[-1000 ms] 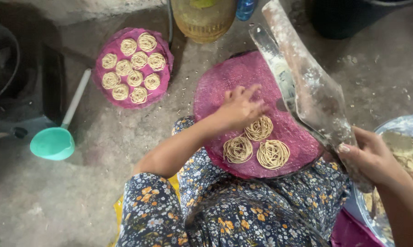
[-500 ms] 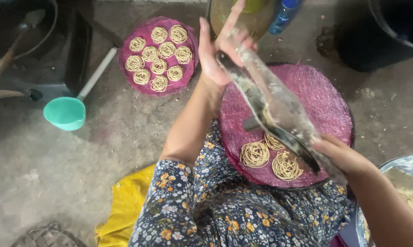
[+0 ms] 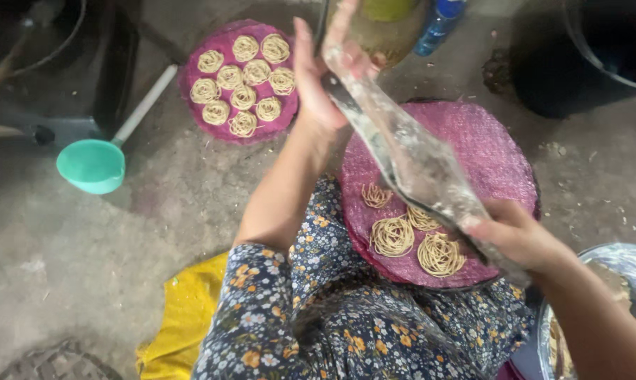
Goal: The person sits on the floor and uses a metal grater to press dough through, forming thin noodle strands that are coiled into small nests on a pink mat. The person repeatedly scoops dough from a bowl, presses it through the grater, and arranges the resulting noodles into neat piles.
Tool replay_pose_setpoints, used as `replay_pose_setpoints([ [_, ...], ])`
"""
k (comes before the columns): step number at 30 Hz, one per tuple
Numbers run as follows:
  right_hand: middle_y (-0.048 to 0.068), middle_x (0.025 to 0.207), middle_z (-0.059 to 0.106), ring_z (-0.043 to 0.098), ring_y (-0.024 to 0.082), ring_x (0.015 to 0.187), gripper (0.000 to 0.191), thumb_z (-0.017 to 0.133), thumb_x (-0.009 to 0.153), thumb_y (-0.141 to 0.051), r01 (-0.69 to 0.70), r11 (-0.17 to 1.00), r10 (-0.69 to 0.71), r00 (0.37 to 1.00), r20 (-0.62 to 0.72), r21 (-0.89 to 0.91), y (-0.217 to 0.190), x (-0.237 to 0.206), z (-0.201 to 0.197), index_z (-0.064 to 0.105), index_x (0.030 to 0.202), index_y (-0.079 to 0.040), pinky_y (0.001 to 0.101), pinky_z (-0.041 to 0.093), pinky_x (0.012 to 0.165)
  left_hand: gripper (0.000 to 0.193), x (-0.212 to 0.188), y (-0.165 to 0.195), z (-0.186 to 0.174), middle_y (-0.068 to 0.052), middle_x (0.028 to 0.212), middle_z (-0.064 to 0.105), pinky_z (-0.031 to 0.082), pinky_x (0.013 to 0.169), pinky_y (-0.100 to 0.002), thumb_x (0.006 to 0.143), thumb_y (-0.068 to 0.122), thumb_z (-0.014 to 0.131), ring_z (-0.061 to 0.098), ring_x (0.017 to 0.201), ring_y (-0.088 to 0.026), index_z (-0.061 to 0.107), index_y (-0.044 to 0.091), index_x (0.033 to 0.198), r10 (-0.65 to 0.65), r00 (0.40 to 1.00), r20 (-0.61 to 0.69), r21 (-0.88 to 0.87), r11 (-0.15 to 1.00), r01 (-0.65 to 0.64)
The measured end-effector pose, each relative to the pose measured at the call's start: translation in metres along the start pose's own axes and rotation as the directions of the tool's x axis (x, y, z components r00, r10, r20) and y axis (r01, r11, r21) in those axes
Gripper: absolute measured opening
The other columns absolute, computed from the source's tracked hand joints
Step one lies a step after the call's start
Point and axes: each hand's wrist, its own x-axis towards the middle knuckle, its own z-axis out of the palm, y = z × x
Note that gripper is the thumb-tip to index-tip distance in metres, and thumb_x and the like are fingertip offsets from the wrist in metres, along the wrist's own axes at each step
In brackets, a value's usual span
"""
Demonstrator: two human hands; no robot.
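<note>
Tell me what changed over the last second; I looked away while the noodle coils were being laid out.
The left hand lifted off the near purple mat and took hold of the top end of the clear plastic sheet. The right hand kept gripping the lower end. Four noodle coils lie on the near mat; one second ago three were visible. The far mat of coils and the teal ladle stayed put.

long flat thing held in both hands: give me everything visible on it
The long flat strip looks translucent, plastic-like, greyish and smeared with pale flour or dough. It runs diagonally, upper end pinched in the left hand, lower end gripped by the right hand. It is held stretched above the near purple round mat, crossing over the noodle coils, one partly hidden.
</note>
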Motion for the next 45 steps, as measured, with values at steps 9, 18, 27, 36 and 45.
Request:
replay_pose_setpoints([
  [9, 0.019, 0.082, 0.077, 0.072, 0.025, 0.064, 0.068, 0.074, 0.072, -0.048, 0.036, 0.985, -0.04, 0.999, -0.019, -0.169, 0.003, -0.017, -0.003, 0.072, 0.115, 0.005, 0.039, 0.062, 0.053, 0.084, -0.022, -0.004, 0.026, 0.005, 0.061, 0.04, 0.047, 0.09, -0.037, 0.096, 0.074, 0.042, 0.042, 0.056, -0.014, 0.04, 0.015, 0.157, -0.048, 0.994, -0.102, 0.038, 0.998, 0.052],
  [18, 0.012, 0.075, 0.077, 0.069, 0.018, 0.066, 0.068, 0.076, 0.076, -0.044, 0.123, 0.978, -0.122, 0.992, 0.017, -0.17, -0.009, -0.01, 0.022, 0.072, 0.124, 0.005, 0.035, 0.055, 0.056, 0.081, -0.032, 0.027, 0.035, 0.003, 0.062, 0.04, 0.045, 0.09, -0.035, 0.097, 0.076, 0.042, 0.041, 0.057, -0.015, 0.051, 0.016, 0.149, 0.017, 0.998, -0.062, 0.062, 0.998, -0.013],
  [27, 0.016, 0.103, 0.082, 0.076, 0.022, 0.089, 0.073, 0.077, 0.076, -0.037, 0.204, 0.973, -0.203, 0.979, 0.018, -0.111, 0.024, -0.03, 0.0, 0.063, 0.134, 0.006, 0.0342, 0.061, 0.077, 0.083, -0.034, -0.02, 0.007, 0.002, 0.068, 0.046, 0.047, 0.092, -0.039, 0.095, 0.077, 0.037, 0.045, 0.063, -0.016, 0.052, 0.015, 0.147, -0.148, 0.989, -0.003, -0.002, 0.989, 0.148],
  [36, 0.018, 0.115, 0.077, 0.072, 0.022, 0.099, 0.073, 0.077, 0.08, -0.028, 0.258, 0.964, -0.258, 0.966, -0.008, 0.056, 0.048, -0.02, -0.002, 0.058, 0.14, 0.009, 0.0352, 0.059, 0.085, 0.049, -0.058, -0.095, -0.059, -0.018, 0.141, 0.059, 0.046, 0.115, -0.048, 0.104, 0.023, 0.056, 0.057, 0.132, -0.029, 0.05, -0.003, 0.144, -0.578, 0.816, 0.014, 0.87, 0.41, 0.276],
  [45, 0.017, 0.104, 0.079, 0.074, 0.021, 0.087, 0.073, 0.078, 0.078, -0.026, 0.214, 0.967, -0.206, 0.976, -0.07, 0.14, 0.052, -0.016, 0.001, 0.059, 0.139, 0.008, 0.036, 0.061, 0.076, 0.044, -0.073, -0.1, -0.09, -0.018, 0.133, 0.066, 0.048, 0.11, -0.044, 0.099, 0.025, 0.052, 0.061, 0.126, -0.031, 0.058, 0.003, 0.137, -0.565, 0.8, -0.202, 0.902, 0.212, 0.377],
])
